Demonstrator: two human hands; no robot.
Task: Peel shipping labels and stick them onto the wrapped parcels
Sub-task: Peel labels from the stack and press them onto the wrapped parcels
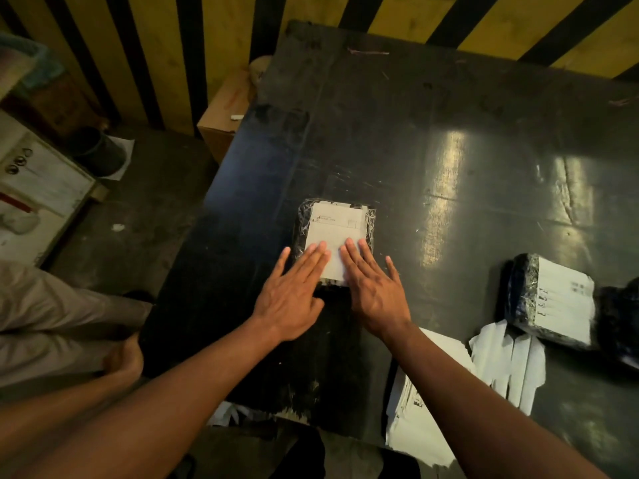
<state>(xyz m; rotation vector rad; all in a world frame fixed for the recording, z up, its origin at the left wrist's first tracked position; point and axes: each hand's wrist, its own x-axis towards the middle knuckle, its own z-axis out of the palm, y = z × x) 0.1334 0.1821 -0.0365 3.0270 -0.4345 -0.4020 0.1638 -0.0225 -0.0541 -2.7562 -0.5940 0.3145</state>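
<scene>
Head view | labelled parcel [549,300] right | backing strips [508,364] near edge | cardboard box [224,115] left

No print I can read from here.
The label [337,236] on the wrapped parcel [301,223] and the label on the second parcel [562,299] carry print too blurred to read.

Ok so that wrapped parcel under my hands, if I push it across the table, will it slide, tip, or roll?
The wrapped parcel lies flat and low on the table, so it probably won't tip or roll. Its glossy plastic wrap on the shiny tabletop suggests that it would slide fairly easily. The left hand and right hand press flat on its label, and it seems to hold shape.
</scene>
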